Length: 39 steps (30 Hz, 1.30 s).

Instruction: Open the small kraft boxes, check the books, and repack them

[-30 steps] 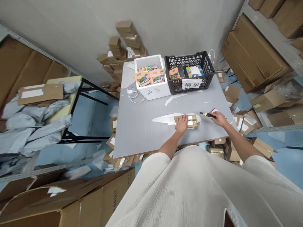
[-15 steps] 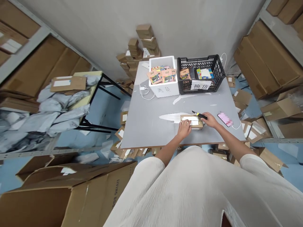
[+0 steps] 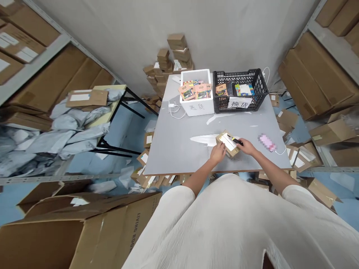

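Note:
A small cardboard box (image 3: 232, 151) with a white label on top sits at an angle near the front of the grey table. My left hand (image 3: 218, 152) grips its left end, fingers against the side. In my right hand (image 3: 247, 146) is a black and yellow utility knife (image 3: 238, 141), held closed-fisted at the box's right side. The blade points left over the label; whether it touches the box I cannot tell.
At the table's back stand a white foam box (image 3: 198, 109) of colourful packs and a black plastic crate (image 3: 263, 95). A pink phone (image 3: 267, 142) on a cable lies right. Cartons surround the table; grey mailing bags (image 3: 67, 138) cover the left side table.
The box has turned from lying square to the table edge to a slant. My left hand has slid from its top to its left end. The knife moved along with the right hand.

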{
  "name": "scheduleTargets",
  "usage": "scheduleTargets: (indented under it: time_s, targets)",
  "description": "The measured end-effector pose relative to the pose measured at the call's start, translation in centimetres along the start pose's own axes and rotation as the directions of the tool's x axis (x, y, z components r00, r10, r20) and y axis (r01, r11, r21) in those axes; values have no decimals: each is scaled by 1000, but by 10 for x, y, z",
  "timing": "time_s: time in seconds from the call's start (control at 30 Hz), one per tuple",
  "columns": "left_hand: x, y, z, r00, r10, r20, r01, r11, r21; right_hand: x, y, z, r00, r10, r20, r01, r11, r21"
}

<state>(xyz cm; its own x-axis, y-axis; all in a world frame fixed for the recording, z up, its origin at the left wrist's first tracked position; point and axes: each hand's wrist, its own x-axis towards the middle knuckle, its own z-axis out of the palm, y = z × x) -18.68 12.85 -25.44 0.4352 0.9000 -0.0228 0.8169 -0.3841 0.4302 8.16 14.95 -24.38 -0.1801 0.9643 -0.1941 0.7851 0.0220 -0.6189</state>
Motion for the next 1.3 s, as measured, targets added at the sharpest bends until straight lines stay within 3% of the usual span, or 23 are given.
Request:
scheduleTargets:
  time_s: [0.13,0.23,0.37,0.5,0.6,0.7,0.8,0.93,1.07,1.17,1.3]
  targets:
    - [22,0,-6,999,-10,34,11,999,-40,-25,-2,17,999,8,51,-22,963,268]
    - [34,10,-7,997,-64,40,64,998,8,-34,-3,26,999,19,43,-34,915,401]
    - [40,37,0,986,-160,43,156,984,82,-36,4,16,991,120,-58,-88,912,400]
    - [41,51,8,982,-139,127,125,986,111,-37,9,-3,977,191,-92,-147,924,353]
    - [40,39,2,974,-79,214,50,989,137,-40,9,-12,972,214,-102,-168,925,342]
    - [35,14,-13,961,-22,277,-25,986,164,-42,9,-17,972,222,-79,-184,926,331]
    - [28,-5,-26,953,9,302,-63,983,170,-43,11,-21,973,232,12,-222,912,345]
    - [22,-8,-28,963,12,270,-57,986,160,-44,14,-29,970,196,148,-238,898,371]
    - [24,-6,-23,970,11,244,-55,983,175,-40,14,-39,978,106,182,-152,953,263]
    - [25,-8,-21,973,30,229,-74,980,186,-32,16,-47,982,31,184,-48,995,86]
    - [25,-11,-20,974,47,222,-87,981,171,-13,20,-52,984,-43,174,71,985,-155]
